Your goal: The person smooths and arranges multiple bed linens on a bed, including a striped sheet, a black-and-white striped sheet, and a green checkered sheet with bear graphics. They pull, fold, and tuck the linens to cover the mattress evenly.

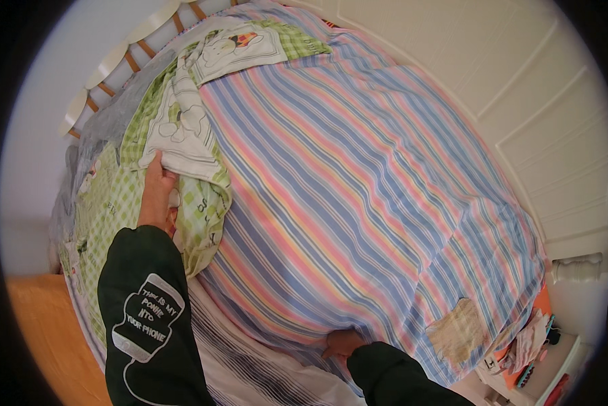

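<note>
While I lean over the bed point(520, 203), my left hand point(156, 193) pinches the green checked quilt point(114, 203) by its folded edge, keeping it back; my right hand point(343, 342) clutches the striped sheet point(358, 176) at its near edge.

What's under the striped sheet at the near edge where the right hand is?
Under the striped sheet, a white cover with thin dark stripes shows. The right hand tucks beneath the edge, fingers covered; anything farther under is hidden.

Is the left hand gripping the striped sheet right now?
No, the left hand grasps the green checked cover, while the right hand holds the striped sheet.
</note>
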Demonstrator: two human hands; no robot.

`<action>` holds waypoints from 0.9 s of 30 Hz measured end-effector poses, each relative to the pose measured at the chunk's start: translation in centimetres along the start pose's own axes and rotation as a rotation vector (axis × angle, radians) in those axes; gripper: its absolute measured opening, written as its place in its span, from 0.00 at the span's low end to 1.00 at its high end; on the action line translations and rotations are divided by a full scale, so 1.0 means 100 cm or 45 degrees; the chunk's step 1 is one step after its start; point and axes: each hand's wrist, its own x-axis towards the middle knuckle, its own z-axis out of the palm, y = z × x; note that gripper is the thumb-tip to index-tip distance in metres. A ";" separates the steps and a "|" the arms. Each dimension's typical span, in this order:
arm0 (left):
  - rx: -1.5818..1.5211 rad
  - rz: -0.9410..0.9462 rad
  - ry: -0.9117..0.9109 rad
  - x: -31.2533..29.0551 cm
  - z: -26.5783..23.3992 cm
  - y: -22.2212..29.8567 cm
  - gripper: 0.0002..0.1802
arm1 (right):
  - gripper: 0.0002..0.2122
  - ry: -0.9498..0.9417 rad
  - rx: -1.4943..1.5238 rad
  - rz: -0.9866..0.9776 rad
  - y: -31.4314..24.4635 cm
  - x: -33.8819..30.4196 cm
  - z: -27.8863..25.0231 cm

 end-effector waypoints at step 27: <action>1.845 0.992 -1.031 -0.417 0.067 -0.182 0.44 | 0.15 0.232 0.080 -0.177 -0.013 -0.031 -0.016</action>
